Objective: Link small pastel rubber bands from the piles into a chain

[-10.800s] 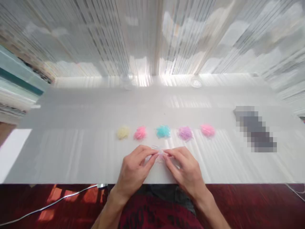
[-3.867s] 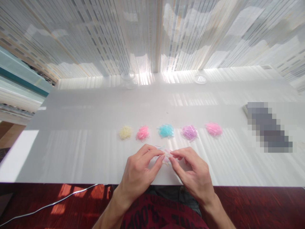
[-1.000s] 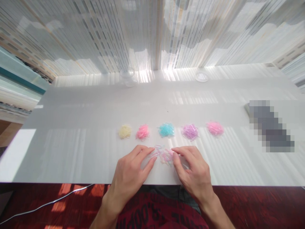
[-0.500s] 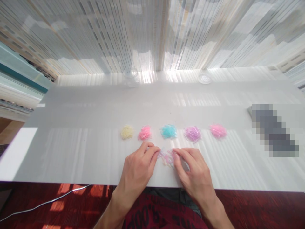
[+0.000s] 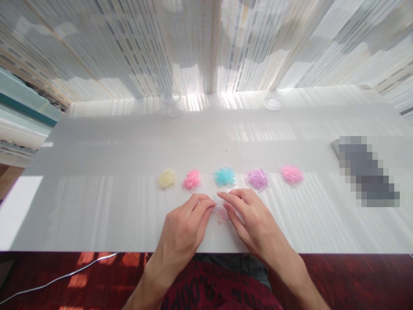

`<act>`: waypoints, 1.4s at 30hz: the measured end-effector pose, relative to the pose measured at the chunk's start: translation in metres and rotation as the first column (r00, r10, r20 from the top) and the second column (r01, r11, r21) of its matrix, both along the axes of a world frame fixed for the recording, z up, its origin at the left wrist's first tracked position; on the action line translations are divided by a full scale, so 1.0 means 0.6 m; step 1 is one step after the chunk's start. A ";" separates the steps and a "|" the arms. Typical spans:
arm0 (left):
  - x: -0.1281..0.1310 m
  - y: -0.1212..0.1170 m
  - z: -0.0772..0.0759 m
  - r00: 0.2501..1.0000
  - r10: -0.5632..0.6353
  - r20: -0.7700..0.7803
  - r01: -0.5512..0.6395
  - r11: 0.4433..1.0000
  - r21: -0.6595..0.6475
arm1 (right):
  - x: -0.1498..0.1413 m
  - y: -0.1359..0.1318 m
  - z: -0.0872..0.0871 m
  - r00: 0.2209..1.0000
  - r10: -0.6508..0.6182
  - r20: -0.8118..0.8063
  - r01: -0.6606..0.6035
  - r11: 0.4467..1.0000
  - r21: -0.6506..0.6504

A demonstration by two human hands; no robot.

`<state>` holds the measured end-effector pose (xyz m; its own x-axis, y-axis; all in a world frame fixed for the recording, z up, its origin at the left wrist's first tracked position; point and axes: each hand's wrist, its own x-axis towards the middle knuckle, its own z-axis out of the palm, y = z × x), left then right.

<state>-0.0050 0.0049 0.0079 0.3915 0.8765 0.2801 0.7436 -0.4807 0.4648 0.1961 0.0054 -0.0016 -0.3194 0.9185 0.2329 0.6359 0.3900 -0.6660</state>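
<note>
On the white table, a small mixed pile of short, thin, pale strands [image 5: 221, 215] lies between my hands, partly hidden by the right one. My left hand [image 5: 187, 221] is at the left of this pile, thumb and fingertips pressed together; whatever they pinch is too small to make out. Over the pile's right side, my right hand [image 5: 250, 215] has thumb and forefinger apart, with nothing visible between them. Beyond the hands runs a row of single-colour heaps of similar strands: yellow [image 5: 167, 179], coral pink [image 5: 192, 179], turquoise [image 5: 225, 176], purple [image 5: 257, 179] and light pink [image 5: 291, 174].
A pixelated dark object [image 5: 368, 172] lies on the right of the table [image 5: 97, 146]. Clear round containers or lids [image 5: 171, 98] stand at the back left, and a clear round dish [image 5: 273, 103] at the back right. Behind hangs a striped sheer curtain [image 5: 193, 43].
My right hand has moved left and slightly forward over the mixed pile, its thumb and forefinger apart. The left hand keeps its pinch in nearly the same place. The view has shifted slightly.
</note>
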 end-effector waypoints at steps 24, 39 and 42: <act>-0.010 0.002 -0.023 0.997 0.073 0.003 -0.072 0.997 -0.008 | 0.010 0.035 0.033 0.992 -0.068 0.110 0.056 0.993 0.105; -0.014 0.000 -0.032 0.981 0.080 0.176 -0.083 0.996 0.013 | 0.018 0.094 0.047 0.962 -0.209 0.173 0.187 0.973 0.138; -0.016 -0.001 -0.031 0.969 0.065 0.240 -0.064 0.998 -0.012 | 0.019 0.062 0.052 0.977 -0.193 0.087 0.181 0.975 0.126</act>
<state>-0.0143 0.0042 -0.0104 0.2562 0.8989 0.3555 0.6394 -0.4334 0.6351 0.2076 0.0427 0.0295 -0.1712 0.9325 0.3180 0.7648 0.3293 -0.5538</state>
